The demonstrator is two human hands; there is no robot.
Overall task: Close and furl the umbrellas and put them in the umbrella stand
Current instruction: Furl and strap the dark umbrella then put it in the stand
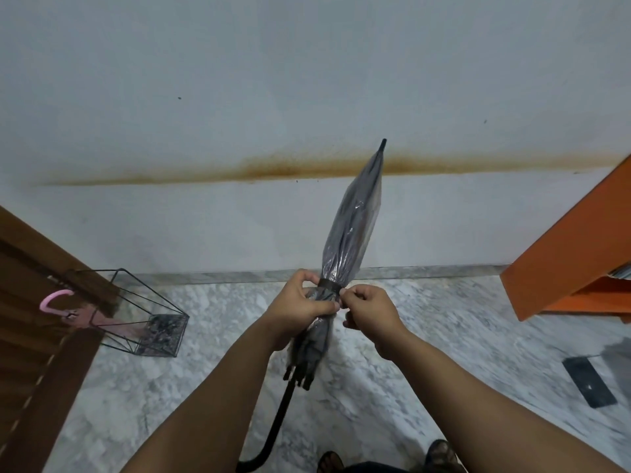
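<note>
A closed, furled transparent umbrella with a black tip and black curved handle points up and away from me at the centre. My left hand grips its folded canopy just below the dark strap. My right hand pinches the end of that strap at the umbrella's right side. At the left, a black wire umbrella stand sits on the floor by the wall. A pink umbrella with a hooked handle leans in it.
A brown wooden louvred door fills the left edge beside the stand. An orange cabinet juts in at the right. A dark flat object lies on the marble floor at the right. My feet are at the bottom.
</note>
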